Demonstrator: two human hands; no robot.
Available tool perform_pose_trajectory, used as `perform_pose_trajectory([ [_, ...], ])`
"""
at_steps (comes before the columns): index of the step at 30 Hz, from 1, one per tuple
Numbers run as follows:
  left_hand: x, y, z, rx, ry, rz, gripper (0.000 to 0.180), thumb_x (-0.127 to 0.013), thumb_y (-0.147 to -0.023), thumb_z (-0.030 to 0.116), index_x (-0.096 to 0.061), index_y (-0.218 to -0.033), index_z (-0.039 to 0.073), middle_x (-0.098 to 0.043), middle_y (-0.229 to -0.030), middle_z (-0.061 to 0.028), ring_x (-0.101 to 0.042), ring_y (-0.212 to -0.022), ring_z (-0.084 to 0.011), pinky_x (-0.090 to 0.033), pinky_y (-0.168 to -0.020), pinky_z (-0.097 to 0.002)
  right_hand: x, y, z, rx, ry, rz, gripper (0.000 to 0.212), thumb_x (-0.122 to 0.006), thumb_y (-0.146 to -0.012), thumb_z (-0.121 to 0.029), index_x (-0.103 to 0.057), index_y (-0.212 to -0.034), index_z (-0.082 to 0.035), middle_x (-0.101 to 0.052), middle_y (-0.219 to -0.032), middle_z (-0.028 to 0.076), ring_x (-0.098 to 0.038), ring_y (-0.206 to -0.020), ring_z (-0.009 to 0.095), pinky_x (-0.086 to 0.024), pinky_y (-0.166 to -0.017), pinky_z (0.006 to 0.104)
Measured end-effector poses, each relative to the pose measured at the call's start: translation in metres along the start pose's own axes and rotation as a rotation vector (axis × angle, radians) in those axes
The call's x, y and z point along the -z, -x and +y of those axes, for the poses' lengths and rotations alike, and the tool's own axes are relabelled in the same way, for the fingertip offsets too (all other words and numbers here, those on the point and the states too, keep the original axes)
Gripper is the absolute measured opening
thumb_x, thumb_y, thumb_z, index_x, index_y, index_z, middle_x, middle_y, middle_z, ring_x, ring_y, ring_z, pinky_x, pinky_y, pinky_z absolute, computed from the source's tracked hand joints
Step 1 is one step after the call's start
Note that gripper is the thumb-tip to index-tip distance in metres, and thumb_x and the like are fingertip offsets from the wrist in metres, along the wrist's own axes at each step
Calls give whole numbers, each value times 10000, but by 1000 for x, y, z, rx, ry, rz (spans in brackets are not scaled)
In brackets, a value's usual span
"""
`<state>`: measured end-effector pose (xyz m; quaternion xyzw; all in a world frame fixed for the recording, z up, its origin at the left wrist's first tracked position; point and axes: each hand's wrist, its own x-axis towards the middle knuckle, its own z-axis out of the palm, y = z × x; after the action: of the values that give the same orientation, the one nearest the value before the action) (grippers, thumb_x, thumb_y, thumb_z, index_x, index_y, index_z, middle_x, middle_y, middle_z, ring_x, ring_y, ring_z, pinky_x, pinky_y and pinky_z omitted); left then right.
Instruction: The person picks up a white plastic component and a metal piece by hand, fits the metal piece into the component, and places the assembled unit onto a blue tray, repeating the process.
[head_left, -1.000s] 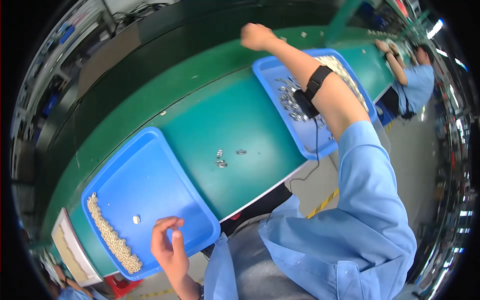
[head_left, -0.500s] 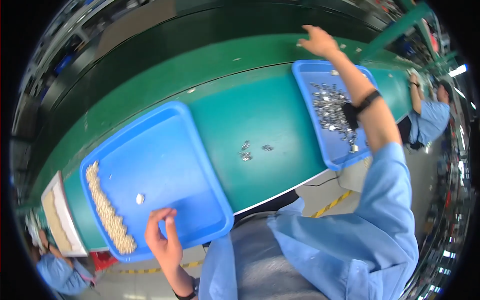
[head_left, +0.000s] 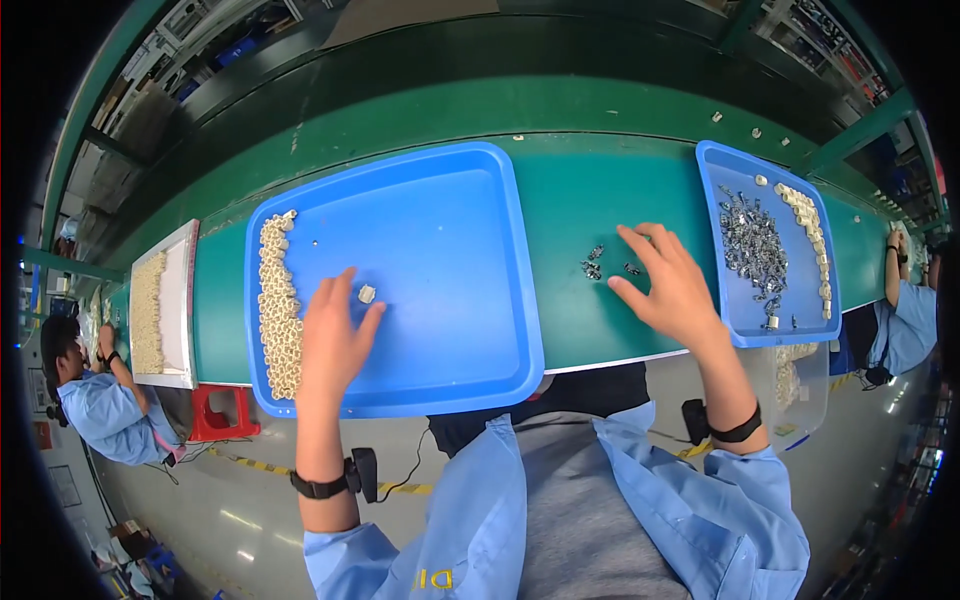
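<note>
Over the large blue tray (head_left: 440, 370), my left hand (head_left: 335, 338) has its fingers apart. Right beside its fingertips lies a single small white part (head_left: 367, 293) on the tray floor. Many cream-coloured small parts (head_left: 279, 325) are packed in a band along that tray's left side. My right hand (head_left: 675, 290) hovers, fingers spread and nothing in it, above the green table (head_left: 570, 325). Just left of its thumb and forefinger is a little cluster of shiny metal pieces (head_left: 592, 268), with another metal piece (head_left: 632, 269) near its fingers.
A smaller blue tray (head_left: 735, 330) at the right holds a heap of metal pieces (head_left: 752, 245) and a row of white parts (head_left: 808, 225). Far left stands a white box (head_left: 180, 345) of cream parts. Co-workers sit at both ends; a red stool (head_left: 222, 412) is on the floor.
The view has turned and shifted. My right hand has come back from beyond the right tray to the loose metal pieces. My left hand has moved farther over the large tray, beside the white part.
</note>
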<state>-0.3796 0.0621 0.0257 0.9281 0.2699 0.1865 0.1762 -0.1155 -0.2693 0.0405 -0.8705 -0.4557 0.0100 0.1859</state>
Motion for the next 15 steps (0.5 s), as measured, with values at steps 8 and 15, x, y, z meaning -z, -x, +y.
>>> perform_pose_trajectory([
  [8, -14, -33, -39, -2, -130, -133, 163, -654, -951, 81, -621, -1081, -10, -686, -1047, -235, -681, -944, -436, -538, -805, -497, -45, 11, 25, -28, -254, 189, 437, -768, -880, -141, -664, -1285, -15, -612, -1283, 143, -599, -1155, 353, -500, -985, 435],
  [15, -5, -87, -82, 120, -376, -67, 129, -600, -941, 34, -621, -1057, -19, -681, -1014, -239, -676, -971, -428, -533, -858, -517, -53, 10, 33, -2, -329, 249, 346, -756, -854, -50, -708, -1194, -12, -652, -1216, 130, -610, -1107, 315, -499, -954, 403],
])
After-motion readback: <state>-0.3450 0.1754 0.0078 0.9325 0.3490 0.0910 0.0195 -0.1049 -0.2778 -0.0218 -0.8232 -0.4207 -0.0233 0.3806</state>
